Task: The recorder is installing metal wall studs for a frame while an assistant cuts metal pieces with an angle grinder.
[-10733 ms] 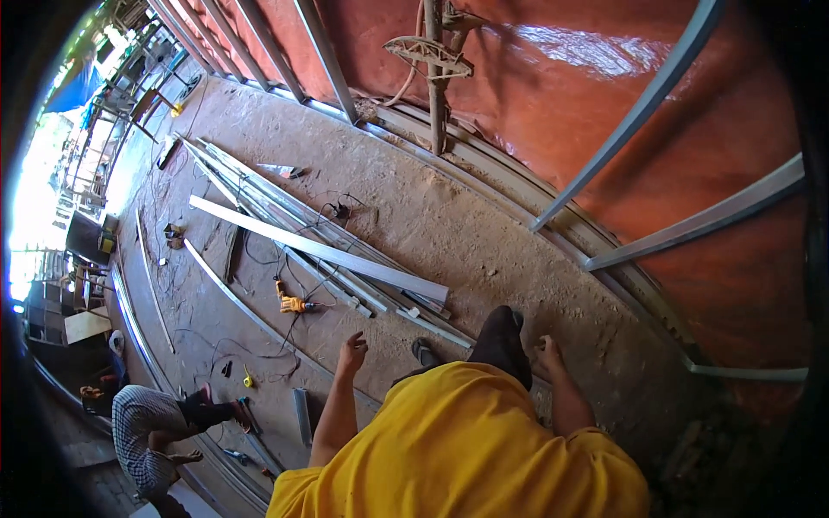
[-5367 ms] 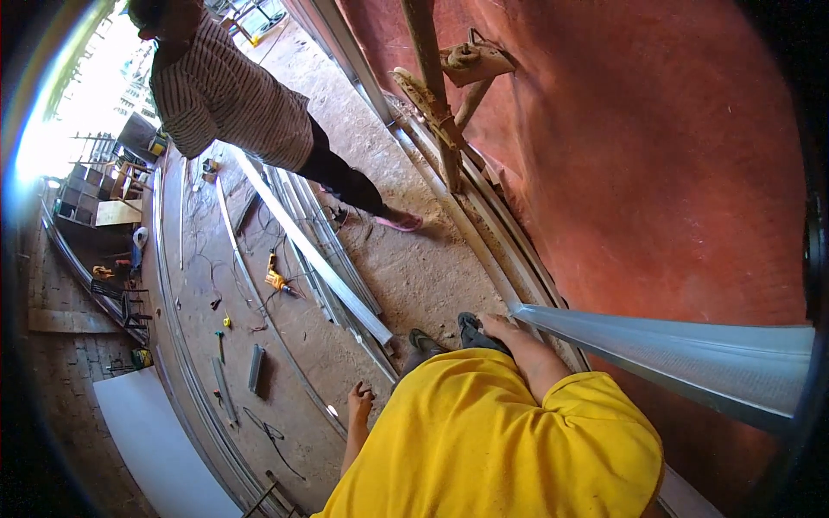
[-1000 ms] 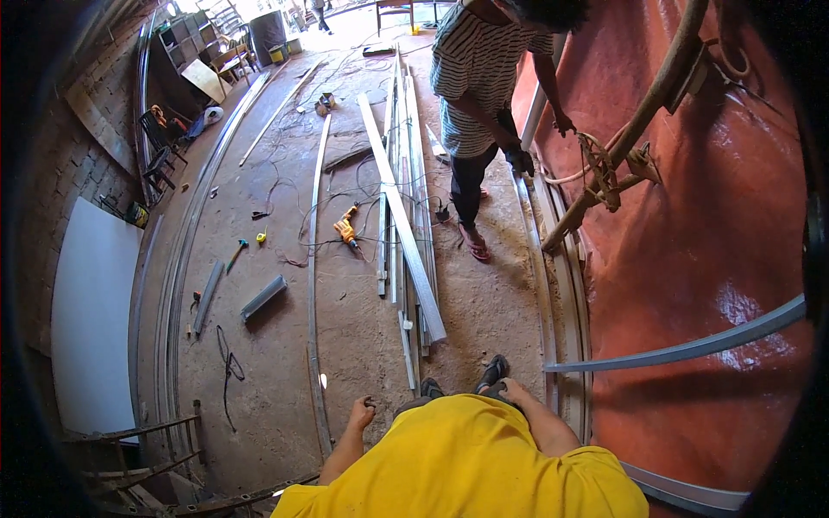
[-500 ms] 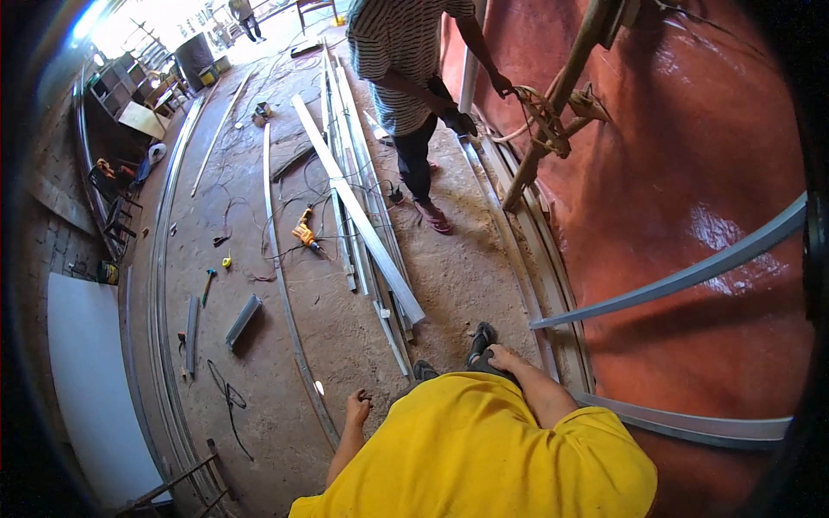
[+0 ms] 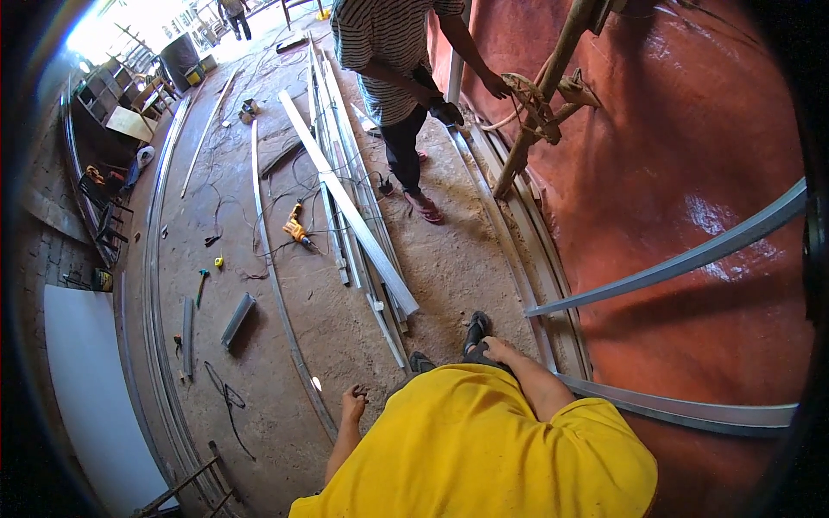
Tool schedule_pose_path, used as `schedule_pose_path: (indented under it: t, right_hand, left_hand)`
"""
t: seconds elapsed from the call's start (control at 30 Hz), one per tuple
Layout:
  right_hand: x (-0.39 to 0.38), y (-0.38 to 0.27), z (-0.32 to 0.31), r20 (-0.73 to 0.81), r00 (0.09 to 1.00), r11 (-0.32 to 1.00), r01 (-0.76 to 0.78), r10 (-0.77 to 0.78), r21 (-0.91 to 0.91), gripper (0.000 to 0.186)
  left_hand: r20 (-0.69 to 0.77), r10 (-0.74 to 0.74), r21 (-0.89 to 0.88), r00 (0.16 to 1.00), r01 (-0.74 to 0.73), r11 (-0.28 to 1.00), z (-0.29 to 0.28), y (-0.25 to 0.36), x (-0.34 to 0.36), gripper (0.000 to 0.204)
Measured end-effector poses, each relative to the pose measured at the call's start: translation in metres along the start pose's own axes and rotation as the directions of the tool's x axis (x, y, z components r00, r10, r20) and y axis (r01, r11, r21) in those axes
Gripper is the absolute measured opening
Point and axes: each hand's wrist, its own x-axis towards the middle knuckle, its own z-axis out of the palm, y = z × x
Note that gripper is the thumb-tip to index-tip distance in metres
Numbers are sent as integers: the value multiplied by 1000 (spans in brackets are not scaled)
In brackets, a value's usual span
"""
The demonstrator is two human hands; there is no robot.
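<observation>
My left hand hangs over the dusty floor beside my yellow shirt, close to a long thin metal strip. Its fingers are loosely bent and somewhat apart, and I see nothing in them. My right hand rests against my dark shorts at the leg; its fingertips are hidden there. Ahead of my feet lies a bundle of long metal profiles, with a broad pale profile slanting across it. An orange power drill lies to the left of the bundle.
A co-worker in a striped shirt stands ahead by a wooden pole with coiled rope. Grey bars jut across the red sheeting at right. Cables, a hammer, short profiles and a white panel lie leftward.
The whole view has shifted slightly, so the floor items and the co-worker appear a little further left and higher. My hands stay in nearly the same places.
</observation>
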Motion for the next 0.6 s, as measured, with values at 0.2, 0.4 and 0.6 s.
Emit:
schedule_pose_path:
  t: [0.2,0.4,0.6]
  right_hand:
    - [17,10,14,-57,996,997,73,-74,-9,49]
    - [10,7,10,-34,999,1000,16,-16,-18,48]
    - [-12,-15,-7,18,1000,1000,-14,13,15,50]
  left_hand:
    - [33,-7,-21,999,8,1000,0,-6,7,54]
    - [34,23,-6,999,-23,1000,-2,-21,19,55]
    - [37,26,-9,999,-26,1000,-3,-27,22,54]
